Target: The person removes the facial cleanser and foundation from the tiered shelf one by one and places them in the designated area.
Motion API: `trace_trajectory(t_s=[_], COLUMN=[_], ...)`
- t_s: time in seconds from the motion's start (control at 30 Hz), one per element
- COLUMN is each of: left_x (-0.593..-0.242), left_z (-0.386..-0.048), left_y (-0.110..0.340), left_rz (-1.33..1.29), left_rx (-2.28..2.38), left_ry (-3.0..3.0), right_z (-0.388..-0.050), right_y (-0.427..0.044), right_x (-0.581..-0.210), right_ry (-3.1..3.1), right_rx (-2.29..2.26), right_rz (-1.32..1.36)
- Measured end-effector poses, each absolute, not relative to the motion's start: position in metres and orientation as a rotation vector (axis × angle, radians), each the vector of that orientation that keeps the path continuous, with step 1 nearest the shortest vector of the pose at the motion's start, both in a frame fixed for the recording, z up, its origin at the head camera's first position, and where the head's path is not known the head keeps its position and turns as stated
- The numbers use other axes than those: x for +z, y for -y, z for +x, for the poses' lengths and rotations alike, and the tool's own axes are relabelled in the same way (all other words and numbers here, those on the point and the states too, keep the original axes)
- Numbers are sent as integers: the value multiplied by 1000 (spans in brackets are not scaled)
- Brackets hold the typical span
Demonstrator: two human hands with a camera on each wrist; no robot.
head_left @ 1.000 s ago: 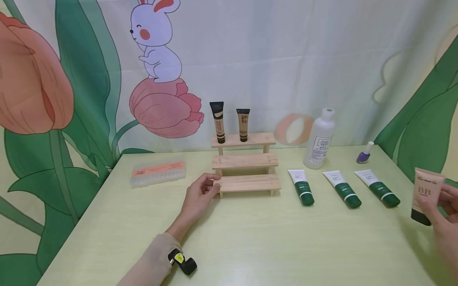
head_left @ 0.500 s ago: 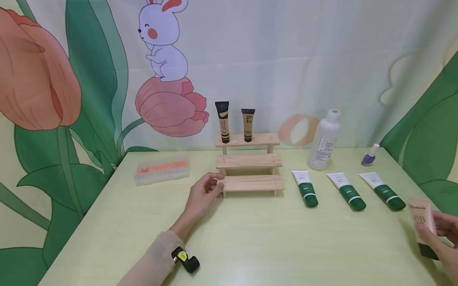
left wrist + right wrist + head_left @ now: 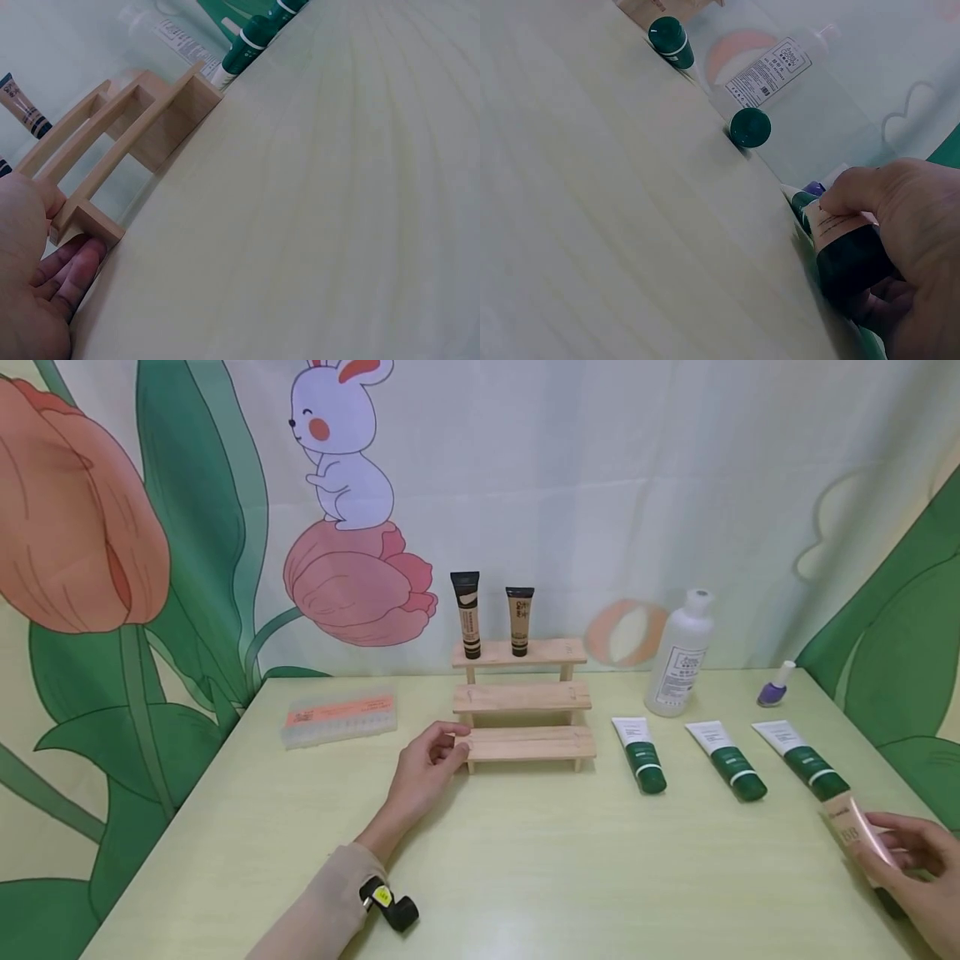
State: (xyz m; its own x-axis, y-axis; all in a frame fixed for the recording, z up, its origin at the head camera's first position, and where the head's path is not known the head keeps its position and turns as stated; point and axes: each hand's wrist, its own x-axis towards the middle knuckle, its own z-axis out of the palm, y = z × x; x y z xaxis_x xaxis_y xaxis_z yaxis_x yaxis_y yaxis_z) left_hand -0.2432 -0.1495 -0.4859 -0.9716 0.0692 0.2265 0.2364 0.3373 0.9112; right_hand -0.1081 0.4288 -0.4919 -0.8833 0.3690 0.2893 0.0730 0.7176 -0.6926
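Note:
At the left end of the three-step wooden display stand (image 3: 525, 744), my left hand (image 3: 425, 772) grips the lowest step, thumb and fingers on its edge. The left wrist view shows the fingers (image 3: 79, 274) curled by the stand's end leg. My right hand (image 3: 918, 868) holds a pink BB cream tube (image 3: 855, 827) with a black cap (image 3: 851, 262), low over the table's right side. That tube slants, its flat end close to the cap of the rightmost green-and-white tube (image 3: 806, 764). Whether the BB cream tube touches the table is unclear.
Two small tan tubes with black ends (image 3: 469, 618) stand on the top step. Two more green-and-white tubes (image 3: 641, 756) lie right of the stand. Behind them are a white bottle (image 3: 678, 660) and purple nail polish (image 3: 774, 689). A flat clear box (image 3: 341, 718) lies left.
My right hand has come down toward the table, and the BB cream tube has tipped from upright to slanted. My left hand stays on the stand. The head view shifted slightly at first.

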Motion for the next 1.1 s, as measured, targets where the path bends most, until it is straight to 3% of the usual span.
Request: trace_trajectory(t_s=[0.53, 0.87, 1.1], left_x=[-486, -486, -485], left_z=[-245, -244, -244], left_y=[150, 150, 150], left_rz=[-285, -278, -275], left_rx=[-1712, -1722, -1714], left_ry=[2441, 2440, 2442], right_z=[-109, -109, -115], right_y=[-425, -424, -416], right_x=[-489, -487, -476], right_ry=[2525, 2529, 2371], right_rx=[917, 860, 895], right_rz=[-397, -874, -784])
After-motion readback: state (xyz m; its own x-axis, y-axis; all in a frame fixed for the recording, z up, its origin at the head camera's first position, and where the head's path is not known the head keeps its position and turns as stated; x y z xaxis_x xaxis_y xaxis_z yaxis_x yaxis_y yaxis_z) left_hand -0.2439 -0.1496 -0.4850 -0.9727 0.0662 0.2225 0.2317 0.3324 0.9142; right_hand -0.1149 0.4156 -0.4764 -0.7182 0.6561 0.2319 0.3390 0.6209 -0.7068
